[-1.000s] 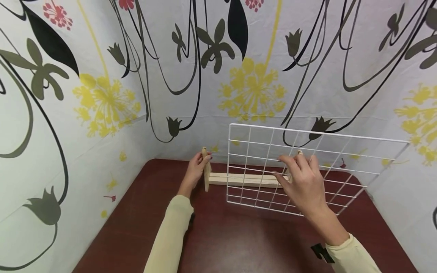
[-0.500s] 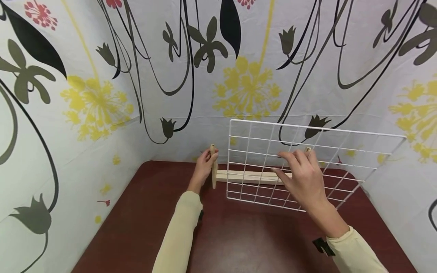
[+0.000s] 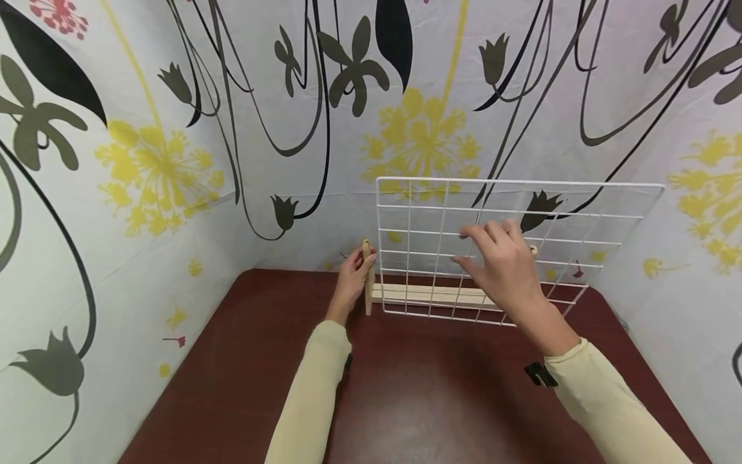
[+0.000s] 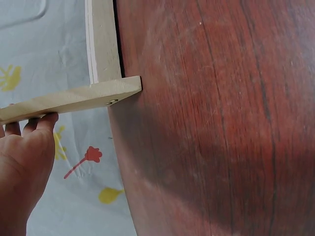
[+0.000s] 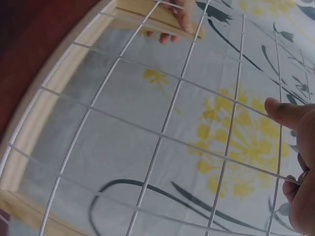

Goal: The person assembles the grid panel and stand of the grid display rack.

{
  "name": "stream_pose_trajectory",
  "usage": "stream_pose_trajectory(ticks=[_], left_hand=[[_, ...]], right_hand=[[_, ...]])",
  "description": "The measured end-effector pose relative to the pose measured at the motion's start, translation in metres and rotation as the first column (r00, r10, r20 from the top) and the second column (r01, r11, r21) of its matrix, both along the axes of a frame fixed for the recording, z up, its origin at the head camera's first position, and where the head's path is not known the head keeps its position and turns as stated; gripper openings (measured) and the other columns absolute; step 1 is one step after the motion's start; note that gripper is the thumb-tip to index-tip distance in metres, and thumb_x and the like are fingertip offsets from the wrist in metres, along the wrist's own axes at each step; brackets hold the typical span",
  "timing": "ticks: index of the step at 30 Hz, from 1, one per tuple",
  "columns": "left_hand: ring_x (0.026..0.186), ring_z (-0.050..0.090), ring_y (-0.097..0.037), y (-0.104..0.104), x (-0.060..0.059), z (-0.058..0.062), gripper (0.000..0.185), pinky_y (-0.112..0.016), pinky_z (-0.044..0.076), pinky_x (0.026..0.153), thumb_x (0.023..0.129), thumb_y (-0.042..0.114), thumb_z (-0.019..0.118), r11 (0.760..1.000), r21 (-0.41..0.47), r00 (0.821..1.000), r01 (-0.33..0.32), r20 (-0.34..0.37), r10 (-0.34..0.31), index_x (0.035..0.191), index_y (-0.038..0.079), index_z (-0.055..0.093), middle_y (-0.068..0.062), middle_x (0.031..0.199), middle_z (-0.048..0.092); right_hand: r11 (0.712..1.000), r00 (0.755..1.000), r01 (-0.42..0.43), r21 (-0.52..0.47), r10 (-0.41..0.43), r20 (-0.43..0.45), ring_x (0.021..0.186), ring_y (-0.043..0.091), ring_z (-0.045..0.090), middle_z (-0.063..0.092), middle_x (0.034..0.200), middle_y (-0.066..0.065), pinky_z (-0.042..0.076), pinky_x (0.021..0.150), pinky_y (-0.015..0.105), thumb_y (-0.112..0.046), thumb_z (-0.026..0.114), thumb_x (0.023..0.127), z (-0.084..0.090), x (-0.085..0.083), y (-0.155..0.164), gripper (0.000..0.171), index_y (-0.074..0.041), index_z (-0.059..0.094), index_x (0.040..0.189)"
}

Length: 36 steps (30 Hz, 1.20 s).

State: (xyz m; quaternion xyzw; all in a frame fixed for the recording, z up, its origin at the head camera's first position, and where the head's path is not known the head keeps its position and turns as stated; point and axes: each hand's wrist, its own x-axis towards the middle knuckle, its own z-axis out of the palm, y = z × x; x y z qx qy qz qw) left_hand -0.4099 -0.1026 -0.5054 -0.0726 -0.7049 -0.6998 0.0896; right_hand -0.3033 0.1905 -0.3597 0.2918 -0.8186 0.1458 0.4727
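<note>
My left hand (image 3: 351, 277) grips the left upright (image 3: 368, 298) of a pale wooden frame near its top. In the left wrist view, that upright (image 4: 74, 100) meets a long crossbar (image 4: 106, 44), with a small metal fitting near the joint. A white wire grid panel (image 3: 440, 179) is held up in front of the frame by my right hand (image 3: 507, 270). The right wrist view shows the fingers (image 5: 290, 183) curled at the wires and the thumb extended beside them. Through the grid, the crossbar (image 5: 49, 93) and both uprights are partly visible.
The frame stands at the back of a dark red-brown wood-grain table (image 3: 440, 386). Close behind and on both sides hangs white cloth (image 3: 232, 193) printed with flowers. The right upright is mostly hidden behind the right hand.
The grid panel has risen and tilted with my right hand, its right end shifting left. The wooden frame has slid a little rightward with my left hand still gripping its upright.
</note>
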Motion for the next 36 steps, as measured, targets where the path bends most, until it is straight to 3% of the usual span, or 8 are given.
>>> stream_pose_trajectory(ticks=[9, 15, 18, 24, 36], left_hand=[[0.128, 0.066, -0.025, 0.0, 0.0, -0.001, 0.04, -0.045, 0.056, 0.104, 0.106, 0.029, 0.066, 0.997, -0.065, 0.999, -0.038, -0.002, 0.038, 0.142, 0.012, 0.065, -0.012, 0.142, 0.07], [0.131, 0.066, -0.026, -0.001, 0.0, -0.001, 0.043, -0.048, 0.055, 0.107, 0.107, 0.031, 0.065, 0.992, -0.114, 0.998, -0.061, -0.006, 0.061, 0.147, 0.015, 0.062, -0.01, 0.143, 0.069], [0.135, 0.064, -0.026, -0.002, 0.001, -0.001, 0.043, -0.05, 0.053, 0.11, 0.107, 0.033, 0.065, 0.992, -0.118, 0.999, -0.053, -0.01, 0.052, 0.146, 0.015, 0.062, -0.008, 0.143, 0.069], [0.137, 0.063, -0.024, -0.004, -0.001, -0.004, 0.048, -0.05, 0.052, 0.111, 0.105, 0.039, 0.065, 0.995, -0.102, 0.999, -0.025, -0.034, 0.021, 0.144, 0.01, 0.063, -0.006, 0.141, 0.07], [0.139, 0.062, -0.022, -0.006, -0.002, -0.002, 0.05, -0.05, 0.052, 0.113, 0.106, 0.04, 0.064, 0.991, -0.131, 1.0, -0.022, -0.015, 0.02, 0.147, 0.012, 0.061, -0.004, 0.144, 0.068]], right_hand=[[1.0, 0.999, 0.006, 0.014, -0.005, -0.034, 0.073, 0.037, 0.047, 0.057, 0.078, 0.014, 0.042, 0.074, 0.049, -0.017, 0.098, 0.073, 0.052, -0.012, -0.01, 0.048, -0.006, 0.067, 0.108], [0.999, 0.998, 0.017, 0.035, -0.015, -0.065, 0.073, 0.036, 0.036, 0.049, 0.078, 0.014, 0.034, 0.074, 0.047, -0.02, 0.094, 0.081, 0.09, -0.02, -0.02, 0.041, -0.007, 0.069, 0.111], [1.0, 0.994, 0.005, 0.01, -0.004, -0.109, 0.073, 0.036, 0.037, 0.047, 0.078, 0.014, 0.035, 0.077, 0.049, -0.019, 0.093, 0.081, 0.101, -0.025, -0.025, 0.041, -0.007, 0.068, 0.111], [0.997, 0.983, -0.068, -0.031, 0.062, -0.172, 0.07, 0.034, 0.042, 0.048, 0.078, 0.014, 0.038, 0.083, 0.051, -0.02, 0.094, 0.079, 0.11, -0.033, -0.032, 0.043, -0.008, 0.067, 0.11], [0.993, 0.987, -0.091, -0.081, 0.079, -0.14, 0.075, 0.037, 0.045, 0.054, 0.079, 0.016, 0.038, 0.081, 0.053, -0.02, 0.096, 0.076, 0.11, -0.05, -0.026, 0.043, -0.008, 0.068, 0.106]])
